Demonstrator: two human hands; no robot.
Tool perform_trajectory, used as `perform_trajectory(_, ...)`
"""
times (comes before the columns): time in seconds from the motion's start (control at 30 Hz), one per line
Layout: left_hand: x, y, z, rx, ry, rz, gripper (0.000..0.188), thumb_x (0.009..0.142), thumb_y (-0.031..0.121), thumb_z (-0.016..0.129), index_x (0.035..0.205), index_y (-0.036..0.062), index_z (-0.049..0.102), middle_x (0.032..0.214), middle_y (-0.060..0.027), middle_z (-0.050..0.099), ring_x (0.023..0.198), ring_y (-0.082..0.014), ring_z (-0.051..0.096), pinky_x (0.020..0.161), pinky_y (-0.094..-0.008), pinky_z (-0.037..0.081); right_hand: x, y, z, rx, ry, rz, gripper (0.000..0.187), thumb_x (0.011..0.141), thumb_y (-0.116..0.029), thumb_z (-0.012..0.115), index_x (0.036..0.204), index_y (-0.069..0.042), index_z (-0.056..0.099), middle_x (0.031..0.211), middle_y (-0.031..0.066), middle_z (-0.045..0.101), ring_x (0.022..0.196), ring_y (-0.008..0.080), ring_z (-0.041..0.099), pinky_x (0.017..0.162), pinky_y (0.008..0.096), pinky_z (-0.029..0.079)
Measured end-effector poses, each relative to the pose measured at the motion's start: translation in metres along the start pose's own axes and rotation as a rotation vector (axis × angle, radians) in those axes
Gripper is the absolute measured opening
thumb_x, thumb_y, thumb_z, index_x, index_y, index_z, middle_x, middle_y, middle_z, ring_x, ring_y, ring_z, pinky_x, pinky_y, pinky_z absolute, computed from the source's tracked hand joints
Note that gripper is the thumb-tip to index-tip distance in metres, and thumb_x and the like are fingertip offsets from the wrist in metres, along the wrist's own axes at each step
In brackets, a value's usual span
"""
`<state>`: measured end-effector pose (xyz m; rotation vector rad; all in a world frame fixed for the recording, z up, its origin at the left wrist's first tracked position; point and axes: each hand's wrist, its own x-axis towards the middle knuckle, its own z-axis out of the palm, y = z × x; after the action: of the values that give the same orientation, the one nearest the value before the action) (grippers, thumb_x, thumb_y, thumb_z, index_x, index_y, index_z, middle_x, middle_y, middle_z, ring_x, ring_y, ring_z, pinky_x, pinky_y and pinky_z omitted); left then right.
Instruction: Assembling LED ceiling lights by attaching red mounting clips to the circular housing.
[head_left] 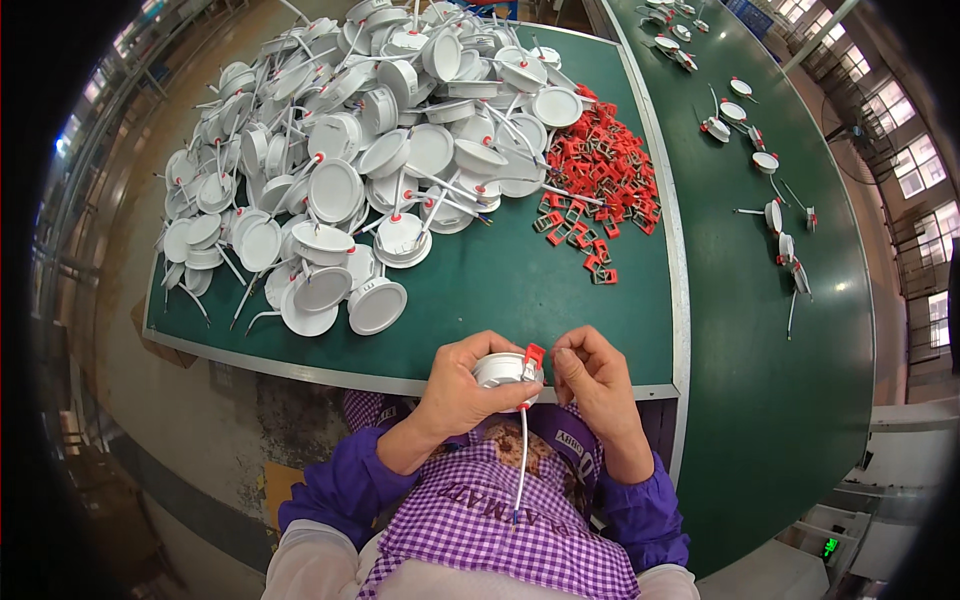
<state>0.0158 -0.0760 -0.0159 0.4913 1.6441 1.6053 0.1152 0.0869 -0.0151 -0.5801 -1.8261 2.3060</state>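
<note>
While the left hand [452, 385] is clamped on the white lamp [497, 371] at the near edge of the desk [470, 290], cable [523, 455] toward the apron [460, 510], the right hand [595, 385] sits curled just right of the red clip [534, 354], grip undeterminable.

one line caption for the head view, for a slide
Left hand holding a white round fixture with a red clip, right hand beside it, heaped fixtures beyond.

White lamp [495, 371], red clip [534, 353], green tabletop [490, 285], purple sleeves [335, 492] (the apron [470, 535] checked purple and white)
</note>
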Motion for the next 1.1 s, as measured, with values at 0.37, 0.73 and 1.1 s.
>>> perform_trajectory(0.37,0.009,0.004,-0.001,0.241,-0.168,0.087,0.038,0.080,0.008,0.077,0.111,0.0009,0.056,0.100,-0.0072,0.064,0.092,-0.0113,0.061,0.079,-0.0251,0.051,0.024,0.010,-0.025,-0.376,-0.049,-0.023,0.016,0.093,-0.016,0.065,0.088,-0.002,0.061,0.067,0.0003,0.054,0.055,0.0074,0.049,0.050,0.0252,0.039)
perform_trajectory(0.73,0.015,-0.022,-0.028,-0.685,0.101,-0.147,0.044,0.086,0.004,0.070,0.125,0.0042,0.049,0.109,-0.0061,0.060,0.100,-0.0160,0.062,0.088,-0.0309,0.052,0.083,0.010,-0.073,-1.185,0.329,-0.407,0.017,0.080,-0.007,0.069,0.092,-0.003,0.060,0.096,0.0141,0.060,0.081,0.0365,0.061,0.070,0.0436,0.049)
perform_trajectory(1.1,0.012,-0.026,-0.011,-0.953,0.119,-0.298,0.043,0.091,0.012,0.065,0.129,0.0035,0.047,0.115,-0.0056,0.062,0.103,-0.0192,0.063,0.090,-0.0354,0.052,0.035,0.002,-0.027,-0.624,0.297,-0.243,0.017,0.087,0.002,0.063,0.103,0.001,0.056,0.087,0.0060,0.063,0.073,0.0101,0.062,0.062,0.0258,0.048)
